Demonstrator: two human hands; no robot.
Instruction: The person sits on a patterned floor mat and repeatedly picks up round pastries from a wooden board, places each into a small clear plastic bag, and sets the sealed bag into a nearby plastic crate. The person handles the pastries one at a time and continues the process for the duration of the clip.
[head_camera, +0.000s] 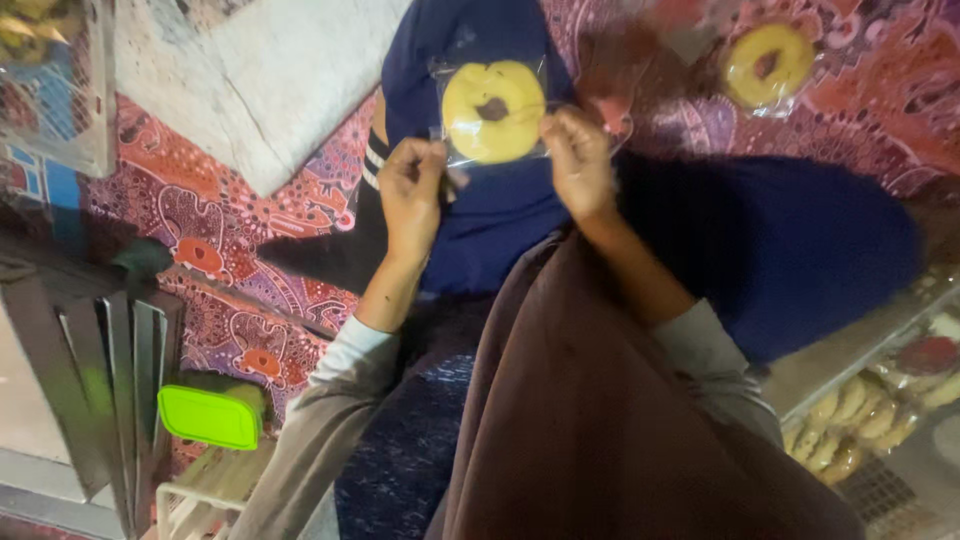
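Pinching a bagged yellow ring pastry (493, 110), both hands' fingers (425, 160) hover above a red patterned mat (230, 250).

One head-worn camera looks steeply down, close over the lap.

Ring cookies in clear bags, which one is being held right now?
The bagged ring cookie in the middle, pinched by the left hand and right hand. The other bagged cookie lies untouched on the patterned cloth, upper right.

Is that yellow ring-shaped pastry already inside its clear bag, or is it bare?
Inside. The yellow ring pastry shows through a shiny clear bag whose lower edge the left hand and right hand pinch. Whether it is sealed, cannot tell.
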